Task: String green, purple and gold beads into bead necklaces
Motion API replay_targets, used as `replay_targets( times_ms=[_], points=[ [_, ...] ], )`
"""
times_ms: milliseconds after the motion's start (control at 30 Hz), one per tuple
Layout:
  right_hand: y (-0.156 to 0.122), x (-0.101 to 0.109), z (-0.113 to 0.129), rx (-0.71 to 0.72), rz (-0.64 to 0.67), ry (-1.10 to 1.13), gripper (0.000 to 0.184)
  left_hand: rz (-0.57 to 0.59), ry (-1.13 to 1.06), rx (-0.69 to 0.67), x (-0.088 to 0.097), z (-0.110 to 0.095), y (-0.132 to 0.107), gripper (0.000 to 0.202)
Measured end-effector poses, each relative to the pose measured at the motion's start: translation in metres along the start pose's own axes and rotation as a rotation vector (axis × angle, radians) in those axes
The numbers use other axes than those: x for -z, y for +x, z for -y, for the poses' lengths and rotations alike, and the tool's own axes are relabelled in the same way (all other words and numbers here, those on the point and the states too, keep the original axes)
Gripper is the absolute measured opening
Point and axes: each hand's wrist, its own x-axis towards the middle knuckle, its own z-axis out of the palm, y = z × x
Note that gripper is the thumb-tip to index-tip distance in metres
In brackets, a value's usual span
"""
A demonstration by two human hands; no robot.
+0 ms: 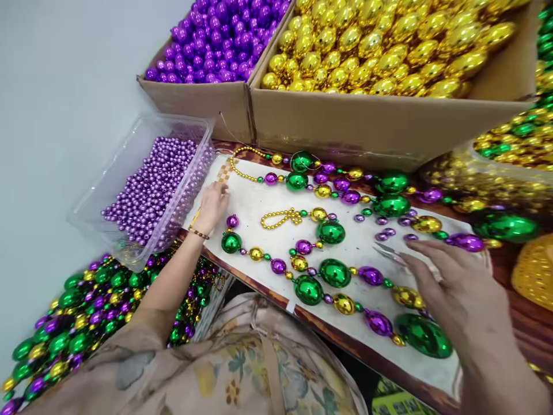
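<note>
My right hand (466, 294) is at the right side of a white cloth, curled round a pair of small metal scissors (391, 253); their handles are hidden by the fingers. The blades point left, towards several loose small purple beads (385, 234). Below lies a strand of green, gold and purple beads (334, 273), bent back on itself, with a large green bead (425, 335) close to my right wrist. My left hand (215, 203), wearing a brown bracelet, is at the cloth's left end by a checked tape patch (227, 169). Its fingers are curled together, and their contents are hidden.
A clear tub of small purple beads (149, 190) stands at the left. Cardboard boxes of purple beads (224, 40) and gold beads (367, 43) line the back. More strands (82, 317) hang at lower left. Another strand (391, 206) runs along the cloth's far edge.
</note>
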Motion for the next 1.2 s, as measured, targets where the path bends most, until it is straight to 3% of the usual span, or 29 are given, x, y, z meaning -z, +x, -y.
replay_targets(
  times_ms=[67, 133, 333, 567, 733, 833, 967, 1100, 1200],
  points=[
    [0.012, -0.005, 0.021, 0.038, -0.036, 0.054, 0.028, 0.034, 0.02, 0.051, 0.004, 0.023, 0.005, 0.019],
    [0.023, -0.011, 0.039, 0.069, -0.037, 0.102, 0.027, 0.058, 0.028, 0.046, 0.001, 0.033, 0.007, 0.015],
    [0.029, -0.022, 0.066, 0.121, 0.021, 0.175, 0.028, 0.073, 0.058, -0.011, -0.012, 0.042, 0.012, 0.011],
    [0.029, -0.03, 0.097, 0.079, 0.054, 0.35, 0.025, 0.039, -0.087, 0.08, -0.004, 0.041, 0.012, 0.017],
    [0.049, -0.054, 0.15, -0.066, 0.138, 0.77, 0.022, 0.03, -0.423, 0.092, 0.014, 0.013, -0.006, 0.009],
    [0.068, -0.079, 0.186, -0.296, 0.166, 1.08, 0.024, 0.104, -0.676, 0.044, 0.025, -0.019, -0.021, 0.008],
    [0.088, -0.1, 0.216, -0.586, 0.033, 1.401, 0.029, 0.16, -0.832, 0.021, 0.03, -0.061, -0.039, 0.011],
    [0.092, -0.1, 0.222, -0.696, -0.177, 1.625, 0.025, 0.213, -0.915, -0.01, 0.022, -0.086, -0.048, 0.014],
    [0.09, -0.096, 0.218, -0.754, -0.255, 1.721, 0.019, 0.246, -0.949, -0.013, 0.013, -0.096, -0.049, 0.015]
  ],
)
